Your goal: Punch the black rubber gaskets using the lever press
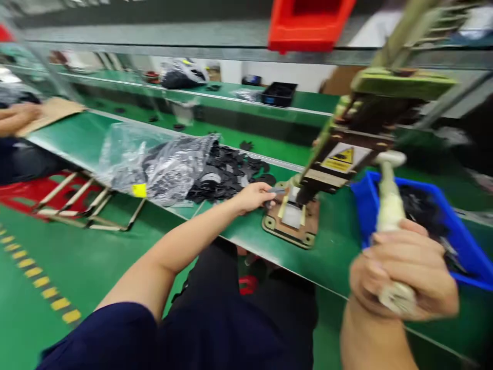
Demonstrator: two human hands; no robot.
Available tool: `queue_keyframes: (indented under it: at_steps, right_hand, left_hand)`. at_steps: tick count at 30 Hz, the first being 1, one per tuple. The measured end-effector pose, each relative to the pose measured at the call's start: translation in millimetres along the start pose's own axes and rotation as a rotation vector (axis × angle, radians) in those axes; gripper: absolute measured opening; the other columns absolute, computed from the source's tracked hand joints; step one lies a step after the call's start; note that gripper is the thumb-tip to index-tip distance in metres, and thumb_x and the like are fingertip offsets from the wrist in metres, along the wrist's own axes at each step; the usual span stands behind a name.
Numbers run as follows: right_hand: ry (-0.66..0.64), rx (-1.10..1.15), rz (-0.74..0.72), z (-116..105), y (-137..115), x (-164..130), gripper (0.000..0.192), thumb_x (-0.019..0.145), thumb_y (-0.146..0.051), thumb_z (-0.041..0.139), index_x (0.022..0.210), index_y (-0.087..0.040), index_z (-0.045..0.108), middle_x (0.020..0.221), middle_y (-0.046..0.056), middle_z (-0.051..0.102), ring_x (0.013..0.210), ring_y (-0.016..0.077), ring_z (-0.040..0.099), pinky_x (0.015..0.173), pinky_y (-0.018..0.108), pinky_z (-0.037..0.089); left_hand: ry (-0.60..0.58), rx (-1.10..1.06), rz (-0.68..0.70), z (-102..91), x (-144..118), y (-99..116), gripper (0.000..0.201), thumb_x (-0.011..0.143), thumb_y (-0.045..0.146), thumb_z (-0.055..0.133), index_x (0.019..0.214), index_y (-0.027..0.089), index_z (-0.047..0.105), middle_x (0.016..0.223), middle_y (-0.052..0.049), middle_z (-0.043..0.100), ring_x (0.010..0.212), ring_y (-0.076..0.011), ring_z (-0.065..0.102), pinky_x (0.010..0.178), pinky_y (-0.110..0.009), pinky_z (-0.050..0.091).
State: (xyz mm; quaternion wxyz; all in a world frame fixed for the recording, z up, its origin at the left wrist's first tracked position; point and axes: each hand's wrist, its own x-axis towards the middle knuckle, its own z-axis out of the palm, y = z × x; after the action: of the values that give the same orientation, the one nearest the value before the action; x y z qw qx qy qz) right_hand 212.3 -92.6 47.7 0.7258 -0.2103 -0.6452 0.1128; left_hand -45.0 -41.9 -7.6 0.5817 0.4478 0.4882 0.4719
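Observation:
My right hand (404, 267) is wrapped round the pale lever handle (390, 200) of a hand press (346, 139) with a yellow warning label. Pinched in the fingers of my left hand (254, 198) is a small flat dark grey piece (276, 190), held at the left side of the press base (292, 226). On that base lies a light-coloured plate (291, 215) beneath the press head. A heap of thin black pieces (227, 172) spills from a clear plastic bag (169, 164) left of my left hand.
A blue bin (431, 205) with black pieces stands right of the press. Above hangs a shelf with a red bin (310, 25). A black tray (279, 94) sits on the far shelf. Another person's hand (19, 118) rests by cardboard (54, 114) at far left.

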Motion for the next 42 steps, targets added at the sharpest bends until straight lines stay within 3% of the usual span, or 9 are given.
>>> queue_keyframes:
  at_steps: [2,4,7,13,19,29,37,39,42]
  right_hand:
    - [0.014,-0.091,-0.177,-24.0,-6.3,1.2,0.036,0.087,-0.044,0.082,0.068,-0.025,0.058,0.068,-0.004,0.065,0.078,0.0192,0.068,0.101,0.056,0.057]
    - [-0.015,-0.120,-0.240,-27.9,-9.5,3.1,0.035,0.090,-0.039,0.078,0.067,-0.025,0.055,0.065,-0.006,0.063,0.076,0.0180,0.068,0.102,0.057,0.057]
    - [-0.039,-0.110,-0.225,-22.1,-11.0,4.3,0.030,0.094,-0.037,0.072,0.072,-0.025,0.056,0.069,-0.006,0.064,0.082,0.0160,0.070,0.106,0.054,0.057]
    - [-0.065,-0.114,-0.224,-24.3,-12.0,1.8,0.028,0.095,-0.036,0.071,0.074,-0.025,0.056,0.071,-0.007,0.064,0.085,0.0152,0.070,0.109,0.053,0.057]
    - [-0.044,-0.125,-0.205,-22.9,-12.5,1.9,0.031,0.096,-0.040,0.070,0.072,-0.026,0.057,0.069,-0.008,0.063,0.084,0.0144,0.069,0.107,0.053,0.057]
    - [-0.035,-0.117,-0.194,-21.5,-14.8,1.4,0.032,0.096,-0.036,0.070,0.070,-0.024,0.055,0.069,-0.007,0.062,0.083,0.0151,0.067,0.105,0.055,0.056]
    - [-0.042,-0.143,-0.225,-21.3,-13.7,4.6,0.033,0.095,-0.038,0.070,0.071,-0.024,0.053,0.069,-0.007,0.062,0.081,0.0146,0.068,0.104,0.055,0.057]
    - [-0.051,-0.138,-0.244,-21.8,-12.2,5.3,0.032,0.095,-0.037,0.071,0.071,-0.023,0.053,0.069,-0.007,0.062,0.081,0.0147,0.068,0.104,0.055,0.057]
    - [-0.044,-0.115,-0.269,-22.1,-9.7,4.8,0.031,0.094,-0.036,0.071,0.071,-0.023,0.054,0.068,-0.006,0.062,0.082,0.0152,0.068,0.103,0.056,0.056]
  left_hand:
    - [0.031,0.078,-0.010,1.8,7.4,-5.3,0.034,0.086,0.039,0.087,0.085,0.017,0.062,0.068,0.001,0.068,0.057,-0.0098,0.061,0.056,-0.021,0.046]
    - [0.027,0.154,0.014,6.6,10.4,-7.5,0.034,0.086,0.038,0.087,0.083,0.017,0.061,0.063,0.005,0.062,0.049,-0.0063,0.053,0.049,-0.018,0.040]
    - [-0.001,0.203,-0.001,17.2,12.7,-5.6,0.036,0.085,0.038,0.089,0.084,0.017,0.061,0.064,0.005,0.065,0.045,-0.0050,0.054,0.046,-0.017,0.039]
    - [-0.017,0.201,-0.126,36.5,32.2,-2.6,0.036,0.089,0.032,0.087,0.083,0.018,0.054,0.060,0.004,0.066,0.045,-0.0105,0.064,0.048,-0.019,0.050]
    - [-0.081,0.337,-0.208,43.5,39.8,1.8,0.039,0.092,0.035,0.085,0.082,0.020,0.051,0.054,0.001,0.065,0.045,-0.0118,0.064,0.046,-0.017,0.049]
    - [-0.140,0.508,-0.414,53.2,49.5,20.3,0.013,0.097,0.028,0.076,0.098,0.019,0.067,0.051,0.002,0.062,0.041,-0.0113,0.060,0.044,-0.017,0.045]
    - [-0.112,0.486,-0.287,56.9,28.4,20.2,0.019,0.096,0.035,0.075,0.094,0.020,0.065,0.057,0.002,0.063,0.046,-0.0125,0.060,0.047,-0.020,0.046]
    - [-0.187,0.464,-0.207,46.4,24.0,27.9,0.021,0.096,0.036,0.074,0.089,0.018,0.064,0.067,-0.002,0.068,0.052,-0.0127,0.063,0.049,-0.021,0.046]
    - [-0.261,0.498,0.009,12.4,26.0,42.7,0.020,0.098,0.037,0.068,0.095,0.017,0.068,0.088,-0.007,0.076,0.068,-0.0141,0.069,0.058,-0.024,0.052]
